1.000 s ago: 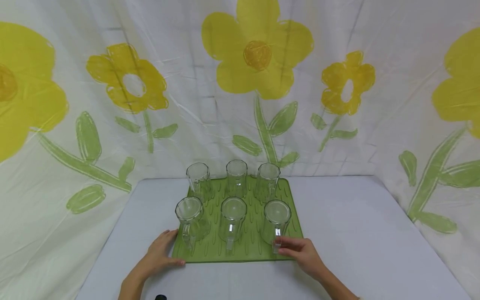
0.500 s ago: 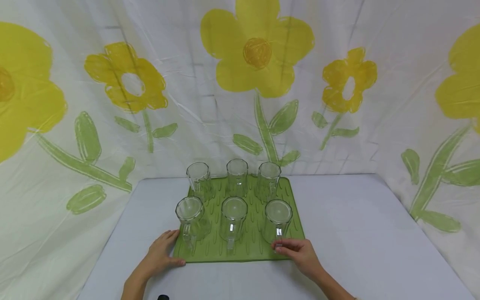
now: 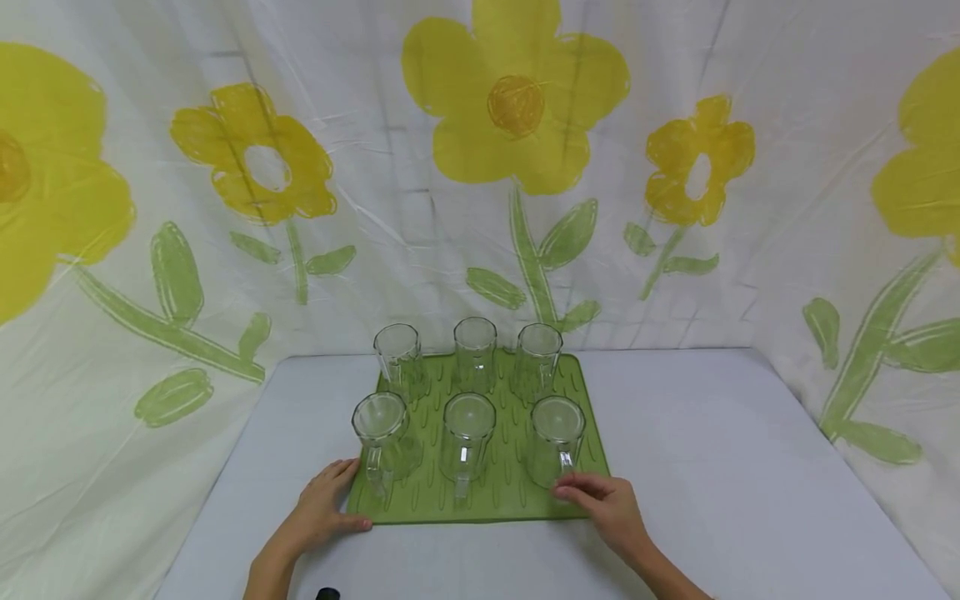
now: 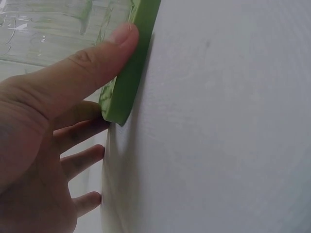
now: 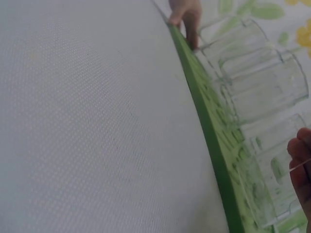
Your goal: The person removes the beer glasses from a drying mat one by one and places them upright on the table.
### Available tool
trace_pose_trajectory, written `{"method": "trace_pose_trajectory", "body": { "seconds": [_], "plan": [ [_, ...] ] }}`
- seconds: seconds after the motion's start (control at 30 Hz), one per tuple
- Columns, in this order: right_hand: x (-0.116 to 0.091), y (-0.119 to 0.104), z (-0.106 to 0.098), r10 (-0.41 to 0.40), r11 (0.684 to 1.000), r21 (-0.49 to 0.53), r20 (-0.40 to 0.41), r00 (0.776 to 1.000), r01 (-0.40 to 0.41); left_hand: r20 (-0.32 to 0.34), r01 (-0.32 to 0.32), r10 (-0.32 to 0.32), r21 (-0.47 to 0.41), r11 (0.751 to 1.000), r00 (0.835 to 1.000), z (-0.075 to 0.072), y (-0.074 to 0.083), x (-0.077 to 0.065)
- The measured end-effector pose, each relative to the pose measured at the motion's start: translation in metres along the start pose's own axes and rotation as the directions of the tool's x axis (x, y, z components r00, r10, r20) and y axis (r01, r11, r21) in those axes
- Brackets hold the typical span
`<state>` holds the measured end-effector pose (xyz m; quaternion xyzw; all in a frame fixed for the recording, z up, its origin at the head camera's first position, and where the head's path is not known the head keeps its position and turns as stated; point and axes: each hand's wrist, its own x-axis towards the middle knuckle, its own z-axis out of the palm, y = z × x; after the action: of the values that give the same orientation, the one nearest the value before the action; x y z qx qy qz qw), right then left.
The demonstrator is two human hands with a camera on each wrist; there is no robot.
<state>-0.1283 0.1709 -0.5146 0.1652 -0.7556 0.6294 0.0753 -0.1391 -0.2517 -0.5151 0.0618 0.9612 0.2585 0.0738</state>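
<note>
Filling the upper frame, a white fabric backdrop (image 3: 360,275) painted with yellow flowers (image 3: 515,106); below, a broad white-covered table (image 3: 690,450); flat on it at lower centre, a rectangular green ridged mat (image 3: 510,502); on the mat, six clear glass mugs (image 3: 381,425) in two rows of three, one across the centre, one nearer the bottom edge; at lower left, the left hand (image 3: 321,507), fingers spread, thumb against the near edge at the mat's lower left corner, no mug held; at lower right, the right hand (image 3: 611,507), in a narrow pinch of thumb and fingertips on the handle (image 3: 566,461) of the front right mug (image 3: 546,454); at the bottom edge, left of centre, a small black round object (image 3: 327,594), cut off, too little shown to identify; by judgement, nearly finished, with all six mugs already set in rows; apparently left, only a last straightening of that pinched handle, slanted beside the front middle mug's (image 3: 468,437), and its release.
</note>
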Motion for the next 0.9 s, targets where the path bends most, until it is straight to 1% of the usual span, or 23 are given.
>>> {"method": "trace_pose_trajectory", "body": {
  "seconds": [0.1, 0.2, 0.27, 0.33, 0.4, 0.47, 0.6, 0.63, 0.7, 0.8, 0.87, 0.9],
  "plan": [
    [-0.001, -0.003, -0.001, 0.04, 0.998, -0.053, -0.074, 0.996, -0.044, 0.003, 0.005, -0.005, -0.002, 1.0, 1.0, 0.0, 0.0, 0.0],
    [0.0, -0.007, -0.002, 0.04, 0.989, -0.138, -0.157, 0.987, -0.062, 0.005, 0.008, -0.008, -0.005, 1.0, 1.0, 0.0, 0.0, -0.001],
    [0.0, -0.01, -0.002, 0.011, 0.979, -0.195, -0.207, 0.978, -0.053, 0.005, 0.011, -0.011, -0.009, 1.0, 1.0, 0.0, 0.0, -0.001],
    [0.001, -0.013, -0.003, -0.037, 0.964, -0.263, -0.245, 0.969, -0.03, 0.006, 0.01, -0.01, -0.009, 1.0, 1.0, 0.0, -0.001, 0.0],
    [0.0, -0.015, -0.003, -0.093, 0.944, -0.331, -0.264, 0.96, 0.0, 0.005, 0.009, -0.009, -0.009, 1.0, 1.0, 0.001, -0.001, 0.0],
    [0.0, -0.017, -0.003, -0.144, 0.922, -0.386, -0.264, 0.954, 0.032, 0.006, 0.008, -0.008, -0.009, 1.0, 1.0, 0.001, -0.001, 0.0],
    [0.001, -0.021, -0.005, -0.246, 0.861, -0.498, -0.229, 0.942, 0.103, 0.013, 0.022, -0.022, -0.021, 1.0, 1.0, 0.001, -0.001, -0.001],
    [0.001, -0.022, -0.006, -0.274, 0.84, -0.529, -0.218, 0.937, 0.122, 0.015, 0.024, -0.024, -0.022, 0.999, 1.0, 0.001, -0.001, -0.001],
    [0.003, -0.023, -0.009, -0.333, 0.786, -0.596, -0.189, 0.924, 0.162, 0.018, 0.028, -0.027, -0.029, 0.999, 0.999, 0.0, 0.0, -0.001],
    [0.007, -0.024, -0.013, -0.414, 0.709, -0.669, -0.138, 0.9, 0.224, 0.02, 0.026, -0.025, -0.03, 0.999, 0.999, 0.0, 0.0, -0.001],
    [0.009, -0.024, -0.016, -0.445, 0.676, -0.69, -0.103, 0.89, 0.258, 0.02, 0.025, -0.025, -0.032, 0.999, 1.0, 0.0, 0.0, -0.001],
    [0.01, -0.025, -0.018, -0.456, 0.665, -0.695, -0.089, 0.885, 0.273, 0.021, 0.026, -0.025, -0.031, 0.999, 0.999, 0.001, 0.0, -0.001]
  ]
}}
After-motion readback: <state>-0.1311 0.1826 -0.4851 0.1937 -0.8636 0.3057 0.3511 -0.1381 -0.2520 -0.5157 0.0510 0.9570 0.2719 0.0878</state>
